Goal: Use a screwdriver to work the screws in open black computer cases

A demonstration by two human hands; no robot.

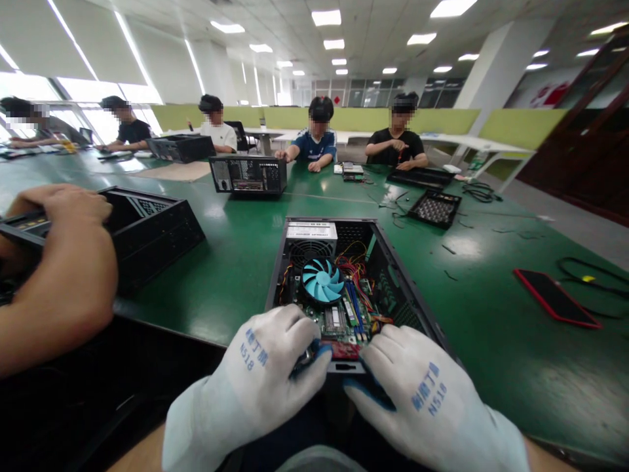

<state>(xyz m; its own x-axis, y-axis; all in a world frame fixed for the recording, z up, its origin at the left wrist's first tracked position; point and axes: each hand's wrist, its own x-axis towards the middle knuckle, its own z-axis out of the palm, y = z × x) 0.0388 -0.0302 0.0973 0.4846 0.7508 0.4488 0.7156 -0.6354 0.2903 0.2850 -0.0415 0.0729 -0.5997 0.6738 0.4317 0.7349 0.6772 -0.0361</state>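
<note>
An opened black computer case [422, 308] lies in front of me, its inside facing up. It contains a motherboard [322, 321], a cooling fan with light-blue blades [323, 280], blue memory slots [354, 308] and a power supply [309, 233]. Near its front edge is a red circuit card [345, 350]. My gloved left hand [280, 360] curls its fingers at the card's left end, the thumb against it. My gloved right hand [410, 383] closes over the near rim, fingers inside by the card's right end, thumb outside. Both hands' fingertips are partly hidden.
To the left, a co-worker's arm [78, 255] reaches over another black case [157, 229]. A third case [248, 176] stands farther back. On the right lie a red-edged phone [555, 298], a black drive cage [435, 208] and cables [481, 192]. Several people sit across the green table [236, 242].
</note>
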